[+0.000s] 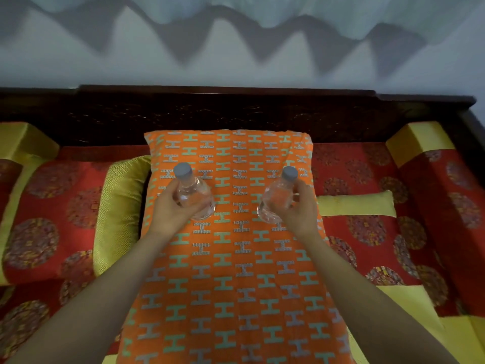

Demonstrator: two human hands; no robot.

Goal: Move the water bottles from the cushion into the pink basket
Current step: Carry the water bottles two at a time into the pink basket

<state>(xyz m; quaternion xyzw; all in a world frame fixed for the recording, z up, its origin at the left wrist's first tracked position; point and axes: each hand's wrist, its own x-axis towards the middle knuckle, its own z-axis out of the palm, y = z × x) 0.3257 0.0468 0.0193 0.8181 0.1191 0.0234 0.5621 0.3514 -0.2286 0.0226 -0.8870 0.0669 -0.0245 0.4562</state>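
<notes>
Item 1, left bottle (pixel 193 197): clear plastic, grey cap (pixel 183 170), standing upright on the orange cushion (pixel 236 271) toward its far end. Our left hand (pixel 173 208) is wrapped around the body from the left and near side, fingers curled closed on it, cap clear above the grip. We cannot tell whether the base rests on the fabric or is just lifted off.

Item 2, right bottle (pixel 275 202): same make, grey cap, leaning slightly with its cap tipped to the right and away. Our right hand (pixel 299 208) closes on it from the right side, thumb and fingers around the shoulder and body. Base contact with the cushion is likewise unclear.

Item 3, cushion: long, patterned with pale H-shapes, running away from us down the middle of a red and gold sofa seat (pixel 367 232), with a dark wooden backrest (pixel 236 111) behind it.

Item 4, pink basket: not in view. No part of it shows on either side of the cushion.

Relation that governs the coming move: each bottle has its own hand, the two apart across the cushion's width, long axes near vertical, caps toward the head camera. We judge both are held well enough to lift straight up. The direction of carry cannot be fixed from here, since the basket lies outside the frame; we would expect a turn of the head to find it first.
</notes>
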